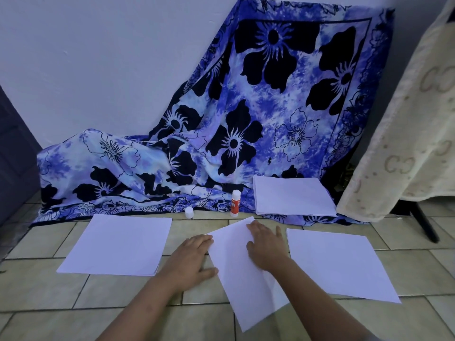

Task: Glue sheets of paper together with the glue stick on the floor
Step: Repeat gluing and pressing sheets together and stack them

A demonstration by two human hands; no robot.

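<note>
A white sheet of paper point(236, 274) lies skewed on the tiled floor in the middle. My right hand point(264, 244) presses flat on its upper part. My left hand point(194, 257) lies flat on the floor with its fingertips at the sheet's left edge. A red and white glue stick point(235, 203) stands upright just beyond, its white cap point(189, 213) standing apart to the left. Another sheet of paper point(118, 244) lies to the left and one sheet point(339, 262) to the right. A paper stack point(293, 196) rests on the cloth behind.
A blue floral cloth point(246, 119) drapes down the wall onto the floor at the back. A cream towel point(406, 119) hangs at the right over a dark stand leg point(424, 223). Dark furniture point(12, 156) borders the left.
</note>
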